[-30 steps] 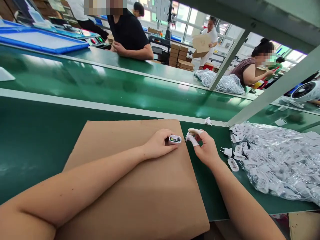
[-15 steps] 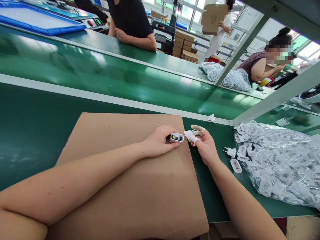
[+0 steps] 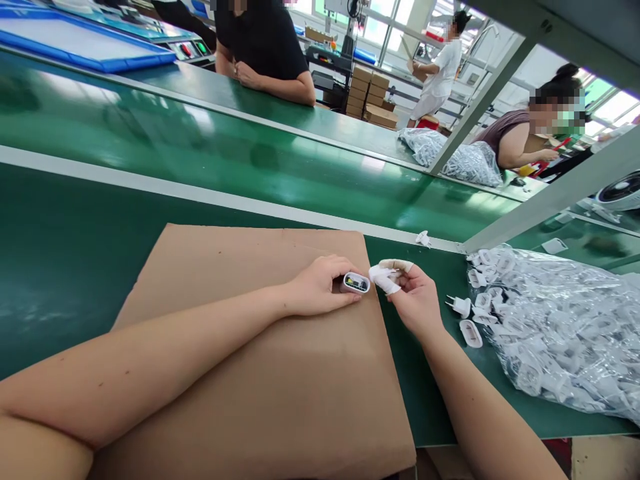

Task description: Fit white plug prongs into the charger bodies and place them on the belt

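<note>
Over the cardboard sheet (image 3: 260,373), my left hand (image 3: 320,285) is closed around a white charger housing (image 3: 357,283). Its oval open end faces right and shows circuit parts inside. Just beyond that end, my right hand (image 3: 413,293) pinches a white plug cap (image 3: 381,275) with pins, between thumb and fingers that wear white finger covers. A small gap separates cap and housing. Right of my right hand, a loose plug cap with two pins (image 3: 460,306) and an oval cap (image 3: 471,333) lie on the green table.
A clear plastic bag (image 3: 565,327) full of white plug caps lies at the right. One more plug cap (image 3: 423,239) sits by the pale rail (image 3: 300,213). A slanted metal post (image 3: 550,180) rises at the right. Co-workers are across the green conveyor (image 3: 225,140).
My right hand has turned the plug cap slightly, its fingers curling closer around it. My left hand has barely shifted. In the background, a person has turned with a cardboard piece.
</note>
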A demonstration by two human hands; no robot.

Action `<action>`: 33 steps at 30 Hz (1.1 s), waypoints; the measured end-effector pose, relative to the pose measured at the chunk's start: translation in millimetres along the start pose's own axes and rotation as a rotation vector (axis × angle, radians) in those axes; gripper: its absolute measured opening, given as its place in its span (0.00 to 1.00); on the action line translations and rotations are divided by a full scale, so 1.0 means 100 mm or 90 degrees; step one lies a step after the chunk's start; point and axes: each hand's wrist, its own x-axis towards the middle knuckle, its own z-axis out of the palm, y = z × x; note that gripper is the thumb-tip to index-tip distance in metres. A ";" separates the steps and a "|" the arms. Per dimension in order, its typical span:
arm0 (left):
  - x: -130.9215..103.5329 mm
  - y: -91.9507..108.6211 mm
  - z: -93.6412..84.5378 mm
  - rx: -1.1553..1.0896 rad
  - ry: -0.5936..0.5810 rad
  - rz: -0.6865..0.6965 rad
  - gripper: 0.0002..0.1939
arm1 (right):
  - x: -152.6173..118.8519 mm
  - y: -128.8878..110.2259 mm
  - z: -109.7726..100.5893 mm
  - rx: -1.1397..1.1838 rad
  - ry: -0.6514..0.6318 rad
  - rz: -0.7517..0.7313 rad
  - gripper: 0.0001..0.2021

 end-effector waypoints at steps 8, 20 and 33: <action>0.03 -0.06 0.05 -0.012 0.021 -0.018 0.12 | -0.09 0.01 0.13 -0.287 0.009 -0.312 0.06; 0.02 -0.05 0.06 -0.025 0.032 -0.027 0.12 | -0.06 0.11 0.19 -0.395 0.028 -0.406 0.07; 0.03 -0.05 0.05 -0.023 0.023 -0.030 0.12 | -0.07 0.07 0.19 -0.481 0.030 -0.426 0.06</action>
